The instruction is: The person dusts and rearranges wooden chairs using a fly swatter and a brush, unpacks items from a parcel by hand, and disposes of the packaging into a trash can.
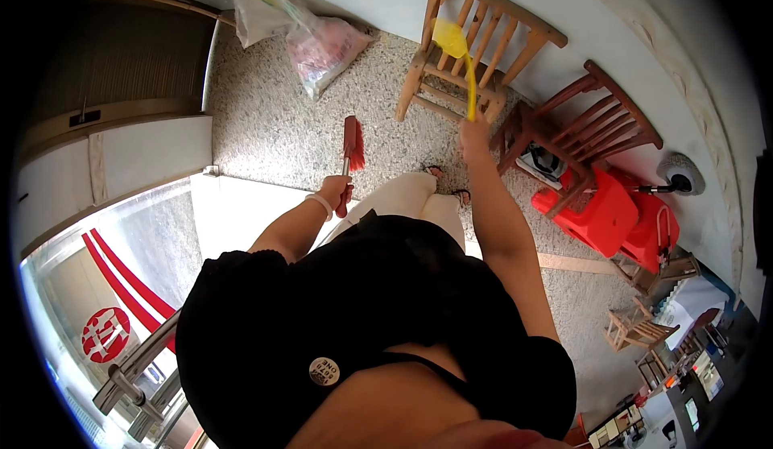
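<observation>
My left hand (335, 190) is closed around the handle of a red brush (351, 139), held above the speckled floor with its red bristles facing right. A pale bangle circles that wrist. On the other side, my right hand (474, 133) grips the long thin handle of a yellow fly swatter (451, 38). The swatter points away from me, its flat head in front of a wooden chair (483, 34). Whether it touches the chair, I cannot tell.
Tied plastic bags (326, 50) lie against the far wall. A dark red chair (592, 119) and red plastic containers (600, 215) stand to my right, near a round grey brush head (681, 173). At left are a cabinet (145, 54) and a glass door (153, 207) with a metal handle.
</observation>
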Tool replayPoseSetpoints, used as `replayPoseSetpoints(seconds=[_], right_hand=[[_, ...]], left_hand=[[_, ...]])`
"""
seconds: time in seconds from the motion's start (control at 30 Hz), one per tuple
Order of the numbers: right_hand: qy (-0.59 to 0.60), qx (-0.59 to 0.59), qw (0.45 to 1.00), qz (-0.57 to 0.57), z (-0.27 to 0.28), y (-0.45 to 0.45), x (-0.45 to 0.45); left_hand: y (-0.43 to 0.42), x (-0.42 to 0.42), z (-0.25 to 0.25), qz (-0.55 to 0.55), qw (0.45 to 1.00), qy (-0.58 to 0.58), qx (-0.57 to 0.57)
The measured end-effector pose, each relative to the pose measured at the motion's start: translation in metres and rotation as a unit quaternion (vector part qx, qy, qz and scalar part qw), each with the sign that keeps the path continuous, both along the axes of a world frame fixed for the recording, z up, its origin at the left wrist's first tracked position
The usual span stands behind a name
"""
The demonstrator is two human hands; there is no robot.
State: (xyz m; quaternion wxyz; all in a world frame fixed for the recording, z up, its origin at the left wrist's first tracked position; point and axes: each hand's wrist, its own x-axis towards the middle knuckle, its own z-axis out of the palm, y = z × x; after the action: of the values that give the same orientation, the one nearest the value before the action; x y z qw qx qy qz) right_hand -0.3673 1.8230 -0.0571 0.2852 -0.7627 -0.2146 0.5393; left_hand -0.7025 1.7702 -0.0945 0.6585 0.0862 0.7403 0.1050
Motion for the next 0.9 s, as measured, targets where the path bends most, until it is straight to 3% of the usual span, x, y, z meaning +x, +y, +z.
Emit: replayPoseSetpoints(seconds=[0.07,0.17,0.23,0.33,0.37,0.5,0.57,0.7,0.77,0.83,0.9], right_hand=[[-0.115,0.091,0.989,-0.032,0.026,0.002,-0.011],[-0.262,0.101,0.942,0.182,0.006,-0.034,-0.021],[-0.273,0.102,0.910,0.294,0.001,-0.058,-0.018],[-0.225,0.126,0.904,0.340,0.001,-0.060,-0.015],[-0.244,0.175,0.901,0.312,0.002,-0.053,-0.015],[-0.297,0.412,0.845,0.167,0.114,0.020,-0.021],[-0.319,0.474,0.808,0.143,0.149,0.048,-0.020],[-0.392,0.526,0.740,0.147,0.122,0.093,-0.020],[-0.441,0.243,0.817,0.282,0.055,0.102,-0.013],[-0.360,-0.034,0.844,0.397,0.012,0.100,-0.005],[-0.309,-0.022,0.847,0.432,-0.006,0.095,-0.029]], left_hand=[[0.003,0.003,0.007,-0.012,1.000,0.015,0.025],[0.004,-0.005,-0.004,-0.061,0.997,0.019,0.034],[0.005,-0.003,-0.003,-0.063,0.996,0.018,0.055],[0.005,0.002,-0.007,-0.029,0.998,0.036,0.049],[0.004,0.002,-0.007,-0.038,0.997,0.027,0.068],[0.001,0.004,-0.023,-0.031,0.998,0.036,0.046],[-0.009,0.000,-0.030,-0.015,0.998,0.021,0.062],[-0.024,-0.013,-0.024,-0.024,0.996,0.002,0.090],[-0.035,-0.023,-0.028,-0.026,0.994,0.015,0.101],[-0.049,-0.030,-0.017,0.011,0.994,0.035,0.100],[-0.061,-0.045,-0.007,0.029,0.995,0.041,0.090]])
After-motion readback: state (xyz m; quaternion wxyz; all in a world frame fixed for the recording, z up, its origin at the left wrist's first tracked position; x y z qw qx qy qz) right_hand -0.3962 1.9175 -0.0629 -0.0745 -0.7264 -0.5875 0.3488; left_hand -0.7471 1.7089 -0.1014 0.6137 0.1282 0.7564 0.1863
